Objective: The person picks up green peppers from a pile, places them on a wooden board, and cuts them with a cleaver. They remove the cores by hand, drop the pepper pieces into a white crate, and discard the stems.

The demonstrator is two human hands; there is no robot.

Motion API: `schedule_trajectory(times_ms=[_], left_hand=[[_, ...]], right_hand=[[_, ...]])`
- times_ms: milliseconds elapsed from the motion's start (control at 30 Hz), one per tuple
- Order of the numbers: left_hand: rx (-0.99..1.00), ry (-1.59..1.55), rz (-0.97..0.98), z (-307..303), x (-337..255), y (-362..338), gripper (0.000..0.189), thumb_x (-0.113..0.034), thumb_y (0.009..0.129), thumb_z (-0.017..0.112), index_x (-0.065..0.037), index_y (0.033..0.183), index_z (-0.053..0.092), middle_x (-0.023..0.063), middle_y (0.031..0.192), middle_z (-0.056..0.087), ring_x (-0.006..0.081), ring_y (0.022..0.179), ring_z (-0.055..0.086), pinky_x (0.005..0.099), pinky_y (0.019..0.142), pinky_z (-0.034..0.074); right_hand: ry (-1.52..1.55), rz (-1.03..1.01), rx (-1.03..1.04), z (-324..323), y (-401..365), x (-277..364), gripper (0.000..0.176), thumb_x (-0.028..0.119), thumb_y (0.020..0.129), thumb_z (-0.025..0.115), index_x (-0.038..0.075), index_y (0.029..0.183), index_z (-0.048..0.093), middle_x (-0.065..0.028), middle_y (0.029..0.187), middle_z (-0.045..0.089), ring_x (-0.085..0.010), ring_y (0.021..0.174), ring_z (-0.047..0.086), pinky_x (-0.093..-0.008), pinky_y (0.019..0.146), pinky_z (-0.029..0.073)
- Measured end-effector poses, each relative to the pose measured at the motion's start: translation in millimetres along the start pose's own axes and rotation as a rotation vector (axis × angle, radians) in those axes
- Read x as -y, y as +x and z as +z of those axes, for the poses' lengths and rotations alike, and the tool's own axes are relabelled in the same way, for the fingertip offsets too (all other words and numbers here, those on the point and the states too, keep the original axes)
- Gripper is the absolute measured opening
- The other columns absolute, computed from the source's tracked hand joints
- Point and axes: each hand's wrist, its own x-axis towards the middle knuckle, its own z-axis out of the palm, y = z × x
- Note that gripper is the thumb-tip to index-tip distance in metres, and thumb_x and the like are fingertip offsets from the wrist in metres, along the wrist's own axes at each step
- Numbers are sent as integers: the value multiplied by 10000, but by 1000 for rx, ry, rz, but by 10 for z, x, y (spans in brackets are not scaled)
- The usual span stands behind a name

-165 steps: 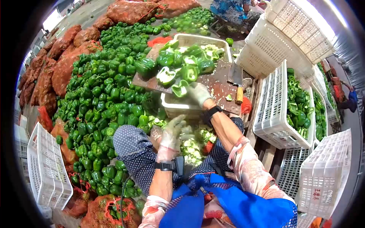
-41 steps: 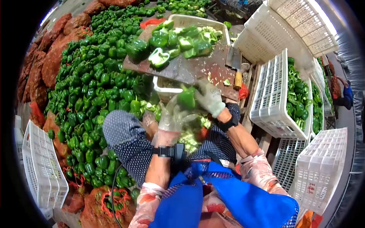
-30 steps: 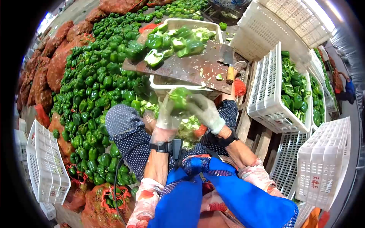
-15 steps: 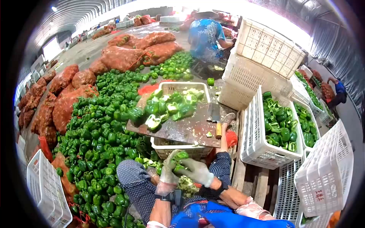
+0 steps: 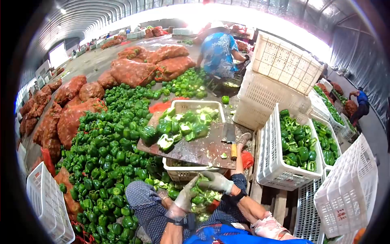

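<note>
Both my hands wear pale, thin gloves and meet above my lap. My left hand (image 5: pixel 185 198) is closed on a green bell pepper (image 5: pixel 198 190), which looks cut open. From the other side my right hand (image 5: pixel 218 181) grips the same pepper with fingers and thumb. Pale green pepper scraps (image 5: pixel 209 196) lie just below the hands. In front of them is a cutting board (image 5: pixel 187 152) across a white crate (image 5: pixel 195 174), with cut and whole peppers (image 5: pixel 185 126) on it. A cleaver (image 5: pixel 231 140) with a wooden handle rests at the board's right side.
A large heap of green peppers (image 5: pixel 109 158) spreads on my left, with orange mesh sacks (image 5: pixel 134 72) behind. At right stand crates of cut peppers (image 5: pixel 266 156), stacked crates (image 5: pixel 280 65) and a tilted crate (image 5: pixel 345 187). A person in blue (image 5: pixel 219 51) sits ahead; another person (image 5: pixel 360 103) is far right.
My hands have moved apart a little, the right one up and rightward, with the pepper between them. The view has shifted slightly. The person at far right stands more upright.
</note>
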Motion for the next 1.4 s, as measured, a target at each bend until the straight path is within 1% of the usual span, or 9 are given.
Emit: schedule_trajectory(times_ms=[33,133,200,333,633,767,833,1033,1400], left_hand=[[63,444,297,-34,-55,-3,727,-70,721,598,-40,1423,410,178,1367,489,276,1166,569,394,961,498],[38,502,390,-112,117,32,692,-188,791,577,-35,1432,368,154,1330,518,258,1126,587,383,915,525],[-95,-470,-162,-51,287,15,709,-304,801,629,-32,1413,393,151,1330,521,263,1139,581,395,936,516],[-177,-793,-115,160,-211,2,629,-302,847,578,-13,1386,429,112,1272,565,240,1120,586,352,912,526],[-60,67,124,-264,396,39,686,-232,780,649,-47,1400,424,114,1406,455,247,1310,411,375,1108,334],[-105,295,346,-204,144,-9,624,-301,866,547,-48,1419,407,115,1435,434,259,1345,372,374,1158,261],[-138,318,254,-116,-45,-9,586,-373,958,460,-30,1428,393,117,1379,503,248,1253,490,353,1077,400],[-182,-791,-87,-87,-33,-44,573,-476,989,397,-125,1441,395,149,1360,491,257,1180,536,392,948,498],[-231,-441,23,-242,368,33,693,-571,953,453,-28,1383,454,130,1344,527,230,1250,480,373,1074,376]], right_hand=[[84,128,73,-30,-12,21,559,436,873,649,39,1255,557,-172,1065,671,-234,943,658,-354,827,506],[67,104,18,5,-64,-6,562,425,875,650,36,1267,544,-172,1096,662,-297,988,654,-372,841,509],[-11,2,-115,39,-53,-52,583,465,882,615,56,1289,533,-177,1178,625,-328,1030,636,-401,870,504],[-209,-147,-350,9,-141,141,583,472,895,598,60,1298,516,-180,1241,587,-358,1092,599,-414,942,480],[738,131,119,352,-273,441,472,213,922,634,3,1325,510,-57,1132,620,-129,935,611,-274,765,520],[438,64,227,209,-194,423,536,245,881,649,7,1338,502,-173,1263,592,-208,1140,567,-346,959,459],[309,-45,152,299,-217,479,532,228,895,636,-9,1344,478,-168,1209,612,-205,1059,601,-343,902,490],[474,97,117,477,-206,528,621,297,853,650,-16,1350,449,-225,1201,599,-270,1070,601,-363,898,479],[249,59,-65,448,-151,629,578,304,789,668,-19,1229,478,-253,1103,597,-378,1015,611,-419,856,490]])
